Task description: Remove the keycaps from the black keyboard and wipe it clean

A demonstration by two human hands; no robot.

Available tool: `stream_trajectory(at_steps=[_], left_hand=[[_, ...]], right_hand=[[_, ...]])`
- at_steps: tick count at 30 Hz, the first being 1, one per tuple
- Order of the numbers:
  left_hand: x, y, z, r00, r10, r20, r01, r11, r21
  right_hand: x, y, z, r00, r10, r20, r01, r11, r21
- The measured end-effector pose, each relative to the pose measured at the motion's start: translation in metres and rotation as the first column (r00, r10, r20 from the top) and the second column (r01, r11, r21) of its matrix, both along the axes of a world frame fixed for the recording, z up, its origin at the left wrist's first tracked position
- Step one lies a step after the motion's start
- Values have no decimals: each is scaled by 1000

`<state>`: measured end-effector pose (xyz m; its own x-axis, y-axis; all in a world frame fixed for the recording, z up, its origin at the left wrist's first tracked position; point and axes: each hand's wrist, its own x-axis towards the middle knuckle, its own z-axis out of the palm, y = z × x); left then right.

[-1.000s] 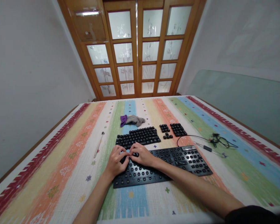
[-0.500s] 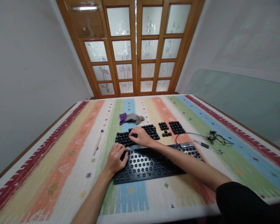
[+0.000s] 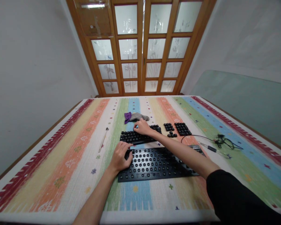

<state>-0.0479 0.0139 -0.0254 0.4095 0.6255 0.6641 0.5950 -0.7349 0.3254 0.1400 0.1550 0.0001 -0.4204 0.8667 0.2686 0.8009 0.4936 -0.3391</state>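
Observation:
A black keyboard point(image 3: 142, 165) lies in front of me, most of its keycaps off and the stems bare. My left hand point(image 3: 120, 157) rests at its far left corner, thumb on the stems and index finger stretched past the far edge, the two apart. Beyond the keyboard, loose black keycaps point(image 3: 131, 137) sit in keyboard order. My right hand point(image 3: 142, 127) is over the far row of these, thumb and fingers pinched together; anything between the fingertips is too small to make out. My right forearm hides part of the keyboard's right side.
A grey and purple cloth point(image 3: 134, 117) lies behind the keycaps. Smaller keycap groups point(image 3: 182, 128) sit to the right, with a coiled black cable point(image 3: 222, 142) beyond. A thin brush point(image 3: 103, 140) lies on the left. A striped tablecloth point(image 3: 72, 162) covers the table.
My right hand has moved away from me, from the middle of the loose keycaps to their far row. My left hand stays at the keyboard corner, its index finger straighter. The view has shifted slightly.

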Motion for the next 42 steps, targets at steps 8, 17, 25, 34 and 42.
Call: stream_trajectory(at_steps=[8,17,25,34,42], left_hand=[[-3,-2,5,999,-10,30,10,1000,1],[-4,0,2,999,10,33,-10,1000,13],[-2,1,2,1000,5,16,-6,999,44],[-2,0,4,1000,18,18,-19,999,44],[1,-2,6,999,10,-47,-10,1000,14]], right_hand=[[-3,6,-1,994,-24,107,30,998,-56],[-5,13,-3,992,-62,110,76,990,-122],[-6,20,-6,1000,-17,-9,15,985,-170],[7,-29,13,939,123,-321,-140,990,-31],[34,-91,5,850,207,-484,-260,965,-44]])
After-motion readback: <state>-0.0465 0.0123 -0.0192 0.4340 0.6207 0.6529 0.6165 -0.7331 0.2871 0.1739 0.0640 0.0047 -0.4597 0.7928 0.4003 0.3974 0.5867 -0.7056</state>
